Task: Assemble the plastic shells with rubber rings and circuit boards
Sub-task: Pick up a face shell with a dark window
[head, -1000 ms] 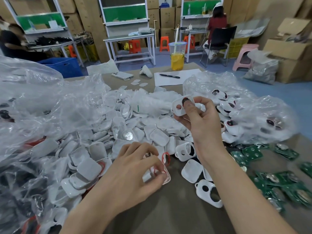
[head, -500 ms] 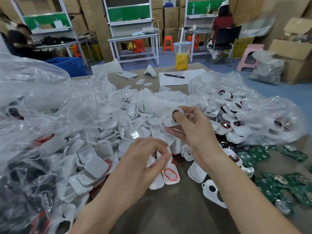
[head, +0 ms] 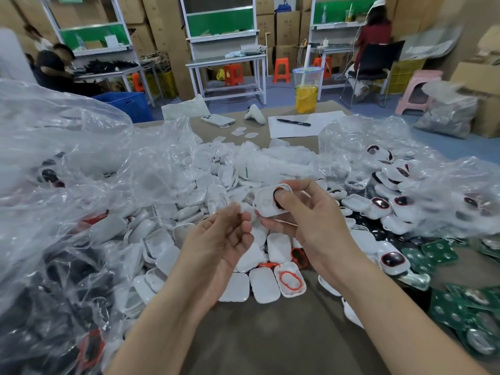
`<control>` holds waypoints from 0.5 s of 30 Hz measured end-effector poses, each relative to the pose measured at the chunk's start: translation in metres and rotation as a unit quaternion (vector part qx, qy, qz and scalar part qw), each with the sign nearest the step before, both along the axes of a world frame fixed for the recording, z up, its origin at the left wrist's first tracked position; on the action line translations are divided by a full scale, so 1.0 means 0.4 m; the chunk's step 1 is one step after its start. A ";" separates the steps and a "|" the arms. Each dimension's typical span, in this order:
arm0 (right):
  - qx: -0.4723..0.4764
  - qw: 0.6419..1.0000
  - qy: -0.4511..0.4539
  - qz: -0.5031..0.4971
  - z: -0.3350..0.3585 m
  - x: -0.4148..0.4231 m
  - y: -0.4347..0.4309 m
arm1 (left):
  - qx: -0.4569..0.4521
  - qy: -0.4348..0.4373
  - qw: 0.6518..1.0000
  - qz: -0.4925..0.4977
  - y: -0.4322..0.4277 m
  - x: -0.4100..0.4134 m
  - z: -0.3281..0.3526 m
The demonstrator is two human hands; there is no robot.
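Right hand [head: 305, 220] pinches a white shell [head: 266, 203] with red ring [head: 278, 188]; left hand [head: 221, 239] beside it, loosely curled, holding nothing.

We record a small assembly workshop: metal workbenches [head: 226, 60], stacked cartons [head: 287, 24], a seated worker [head: 374, 32], and white shells [head: 194, 196] heaped on the table [head: 284, 342].

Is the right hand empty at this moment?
No, the right hand grips a white shell above the pile, with its thumb pressed onto the shell.
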State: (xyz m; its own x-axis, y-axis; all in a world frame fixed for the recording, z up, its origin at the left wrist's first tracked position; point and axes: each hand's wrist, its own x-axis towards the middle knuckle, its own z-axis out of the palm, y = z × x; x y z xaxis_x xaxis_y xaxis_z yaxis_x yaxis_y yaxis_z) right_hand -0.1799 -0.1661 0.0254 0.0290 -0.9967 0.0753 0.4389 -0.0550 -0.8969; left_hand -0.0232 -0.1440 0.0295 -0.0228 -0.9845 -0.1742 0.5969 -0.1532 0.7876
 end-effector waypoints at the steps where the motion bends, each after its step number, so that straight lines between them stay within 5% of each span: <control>1: 0.001 1.000 -0.008 0.006 0.000 0.001 0.000 | 0.004 0.001 1.000 0.002 -0.001 -0.002 -0.002; 15: 0.023 1.000 0.003 -0.005 -0.010 0.006 -0.001 | -0.017 0.047 0.999 -0.001 -0.001 0.002 -0.003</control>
